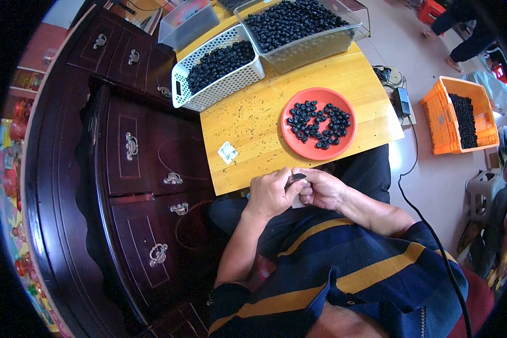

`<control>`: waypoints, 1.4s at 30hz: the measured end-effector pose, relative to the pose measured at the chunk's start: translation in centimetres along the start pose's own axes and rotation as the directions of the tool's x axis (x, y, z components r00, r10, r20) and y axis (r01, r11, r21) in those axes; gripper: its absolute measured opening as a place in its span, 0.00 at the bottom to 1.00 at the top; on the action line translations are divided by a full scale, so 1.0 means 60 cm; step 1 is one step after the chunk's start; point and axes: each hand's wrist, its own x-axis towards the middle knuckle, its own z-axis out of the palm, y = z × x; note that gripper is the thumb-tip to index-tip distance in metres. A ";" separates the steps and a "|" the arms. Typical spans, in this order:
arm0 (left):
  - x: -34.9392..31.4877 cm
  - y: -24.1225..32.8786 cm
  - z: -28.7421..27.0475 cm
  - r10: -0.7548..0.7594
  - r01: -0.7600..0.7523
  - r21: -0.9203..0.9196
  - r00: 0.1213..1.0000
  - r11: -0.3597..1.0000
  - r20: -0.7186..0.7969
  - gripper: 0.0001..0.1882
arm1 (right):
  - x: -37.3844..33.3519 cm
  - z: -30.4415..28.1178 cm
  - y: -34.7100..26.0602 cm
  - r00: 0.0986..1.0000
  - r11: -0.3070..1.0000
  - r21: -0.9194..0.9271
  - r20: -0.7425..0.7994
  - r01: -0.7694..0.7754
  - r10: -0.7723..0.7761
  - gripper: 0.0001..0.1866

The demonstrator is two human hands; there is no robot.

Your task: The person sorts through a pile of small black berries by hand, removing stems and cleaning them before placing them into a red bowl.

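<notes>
My left hand [269,192] and my right hand [323,189] meet over my lap, just off the near edge of the yellow wooden table [236,176]. Both are closed. A small dark, pointed, blade-like piece [296,178] shows at my left thumb and forefinger. The right fingers are curled against the left ones; what they pinch is hidden. Just beyond my hands is a red plate [303,147] bearing many small black round pieces [327,125], some with a visible hole.
A white perforated basket [225,84] and a clear plastic bin [307,55], both filled with black pieces, stand at the table's far side. Dark crumbs and a small white packet [227,152] lie on the tabletop. An orange crate [442,127] is at right, near a black cable [407,197].
</notes>
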 end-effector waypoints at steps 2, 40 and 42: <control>0.004 -0.001 0.000 -0.010 0.009 -0.022 0.999 1.000 -0.035 0.17 | -0.002 0.009 -0.001 0.999 0.999 0.012 -0.019 0.037 -0.037 0.06; 0.058 -0.091 0.120 -0.515 0.506 -0.401 0.852 0.764 0.095 0.19 | -0.014 -0.024 -0.198 0.447 -0.610 -0.790 0.523 -0.066 -0.726 0.24; 0.052 -0.105 0.138 -0.501 0.472 -0.419 0.864 0.776 0.046 0.19 | -0.009 -0.028 -0.204 0.409 -0.633 -0.755 0.530 -0.172 -0.743 0.24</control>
